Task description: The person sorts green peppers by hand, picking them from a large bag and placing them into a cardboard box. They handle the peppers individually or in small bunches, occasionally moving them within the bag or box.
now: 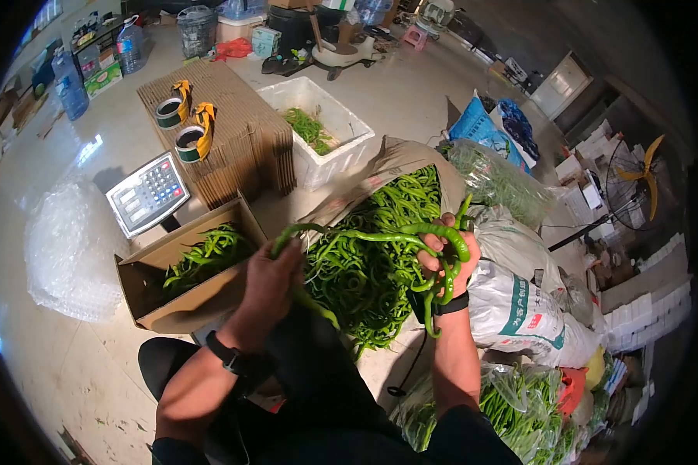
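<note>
Green peppers (450, 232) curl in the closed grip of the right hand (469, 249), and the left hand (274, 273), nearer the brown box (202, 308), pinches a bendy pepper (292, 230) that points sideways toward the right hand, over the big open sack (392, 155).

Both hands (278, 267) gripping green peppers (442, 252) — open sack (395, 159) beneath.
</note>
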`<move>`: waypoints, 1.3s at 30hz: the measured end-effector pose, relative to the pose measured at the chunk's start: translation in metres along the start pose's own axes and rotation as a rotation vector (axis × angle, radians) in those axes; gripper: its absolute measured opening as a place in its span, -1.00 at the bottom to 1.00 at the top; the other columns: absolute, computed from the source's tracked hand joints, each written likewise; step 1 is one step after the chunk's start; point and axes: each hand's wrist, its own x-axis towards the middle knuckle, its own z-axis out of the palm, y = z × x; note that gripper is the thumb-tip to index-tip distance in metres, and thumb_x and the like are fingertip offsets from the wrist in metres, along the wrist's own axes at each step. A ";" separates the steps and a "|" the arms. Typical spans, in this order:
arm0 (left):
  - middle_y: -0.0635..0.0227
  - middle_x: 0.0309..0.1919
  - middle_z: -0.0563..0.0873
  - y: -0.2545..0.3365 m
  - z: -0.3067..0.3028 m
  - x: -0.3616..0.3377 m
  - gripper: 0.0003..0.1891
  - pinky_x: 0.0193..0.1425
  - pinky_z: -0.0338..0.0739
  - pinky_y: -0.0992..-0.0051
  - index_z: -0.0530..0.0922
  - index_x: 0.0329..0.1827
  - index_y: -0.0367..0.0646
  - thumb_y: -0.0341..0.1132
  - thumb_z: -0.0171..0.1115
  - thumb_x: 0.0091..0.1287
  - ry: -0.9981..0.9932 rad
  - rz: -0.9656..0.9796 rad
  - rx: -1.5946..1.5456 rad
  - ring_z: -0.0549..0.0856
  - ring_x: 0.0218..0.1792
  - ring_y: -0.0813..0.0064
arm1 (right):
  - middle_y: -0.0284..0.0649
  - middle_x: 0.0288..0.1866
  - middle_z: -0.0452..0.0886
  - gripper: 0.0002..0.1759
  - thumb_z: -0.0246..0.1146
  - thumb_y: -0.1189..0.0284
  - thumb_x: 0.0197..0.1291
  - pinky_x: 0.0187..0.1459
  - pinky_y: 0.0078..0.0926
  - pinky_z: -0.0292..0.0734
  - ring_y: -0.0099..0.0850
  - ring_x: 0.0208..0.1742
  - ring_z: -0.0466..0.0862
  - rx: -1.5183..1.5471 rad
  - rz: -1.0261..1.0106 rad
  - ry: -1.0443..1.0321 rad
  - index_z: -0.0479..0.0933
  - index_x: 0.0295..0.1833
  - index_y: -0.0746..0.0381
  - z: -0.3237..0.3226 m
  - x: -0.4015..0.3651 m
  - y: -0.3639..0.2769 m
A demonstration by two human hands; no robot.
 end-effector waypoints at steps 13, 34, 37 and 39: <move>0.47 -0.41 0.53 -0.025 0.035 0.015 -0.83 -0.43 0.36 0.55 0.54 0.01 -0.19 -0.34 0.29 0.47 -0.326 -0.129 -0.189 0.46 -0.54 0.65 | -0.31 -0.28 0.45 -0.78 0.19 0.38 0.27 -0.55 -0.52 0.34 -0.40 -0.24 0.38 0.190 0.200 0.075 0.54 -0.03 0.22 -0.002 0.017 0.043; 0.49 -0.45 0.61 -0.003 0.033 0.006 -0.94 -0.54 0.32 0.63 0.59 -0.15 -0.12 -0.41 0.32 0.42 -0.146 0.023 -0.105 0.44 -0.61 0.70 | -0.09 -0.11 0.69 -0.71 0.15 0.34 0.33 -0.20 -0.12 0.82 -0.06 0.11 0.65 0.169 0.084 0.307 0.63 -0.03 0.30 -0.038 -0.005 0.030; 0.58 -0.51 0.53 0.018 0.027 0.001 -0.95 -0.57 0.23 0.63 0.58 -0.18 -0.06 -0.36 0.29 0.46 0.007 0.072 -0.082 0.38 -0.61 0.76 | -0.08 -0.11 0.72 -0.70 0.12 0.35 0.36 -0.22 -0.18 0.83 -0.08 0.11 0.68 0.244 0.090 0.208 0.65 -0.02 0.31 -0.047 -0.009 0.028; 0.61 -0.52 0.51 0.026 0.010 0.001 -0.94 -0.57 0.22 0.62 0.58 -0.19 -0.05 -0.33 0.28 0.48 0.069 0.103 -0.086 0.37 -0.61 0.78 | -0.09 -0.12 0.72 -0.70 0.11 0.35 0.36 -0.24 -0.21 0.83 -0.11 0.07 0.69 0.284 0.089 0.169 0.65 -0.02 0.32 -0.053 -0.013 0.026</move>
